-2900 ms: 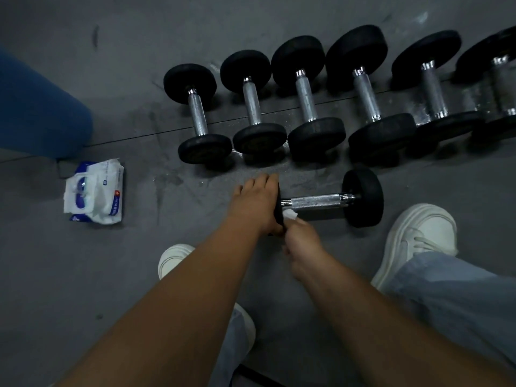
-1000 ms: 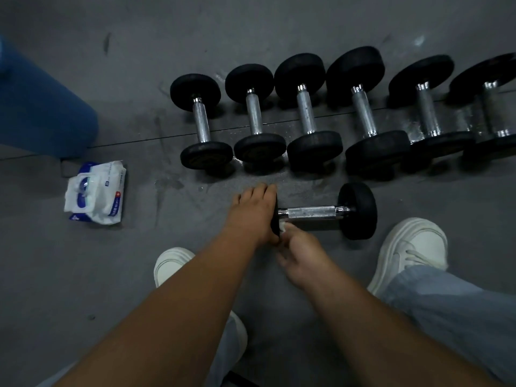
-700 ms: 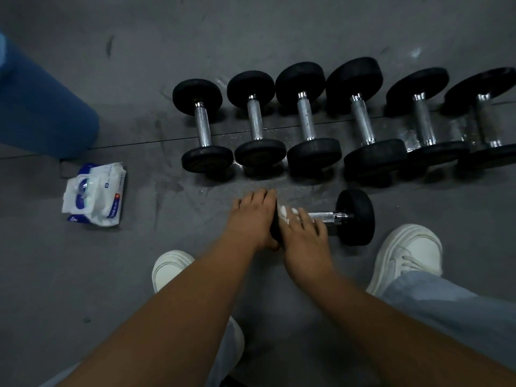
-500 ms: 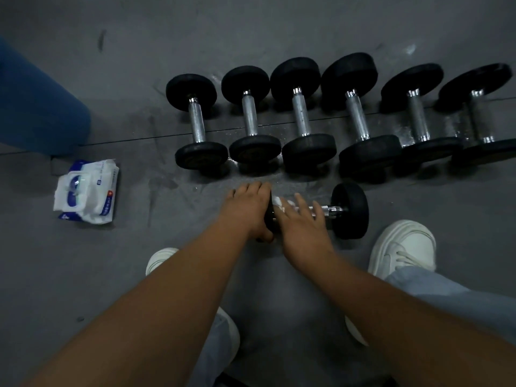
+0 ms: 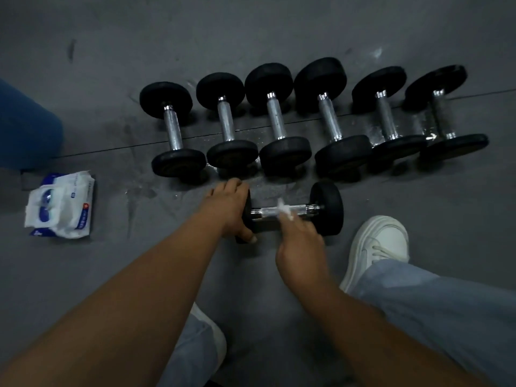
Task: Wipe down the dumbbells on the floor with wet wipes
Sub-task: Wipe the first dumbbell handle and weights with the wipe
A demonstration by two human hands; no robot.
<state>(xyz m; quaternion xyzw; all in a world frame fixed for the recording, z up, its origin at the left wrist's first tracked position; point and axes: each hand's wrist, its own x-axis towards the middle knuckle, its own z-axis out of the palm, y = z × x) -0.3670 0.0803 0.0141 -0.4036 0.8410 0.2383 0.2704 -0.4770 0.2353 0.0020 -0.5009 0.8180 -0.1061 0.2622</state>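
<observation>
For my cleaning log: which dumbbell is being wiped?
The lone dumbbell lying crosswise before the row of six: left hand grips its end, right hand holds a wipe on its handle.

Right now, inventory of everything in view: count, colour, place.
row dumbbells: six, black heads and silver handles, side by side on the far floor
near dumbbell: one, black and silver, crosswise in front of the row
wipe: one, white, on the near dumbbell's handle
pack: one, white and blue, on the floor at left
blue thing: one, blue, left edge, cut off by the frame
floor: grey, scuffed
shoes: two, white, near the bottom; the left one mostly hidden by the arm
trousers: light blue-grey, lower right
left hand: grips the near dumbbell's left head
right hand: blurred, holds the wipe on the handle
</observation>
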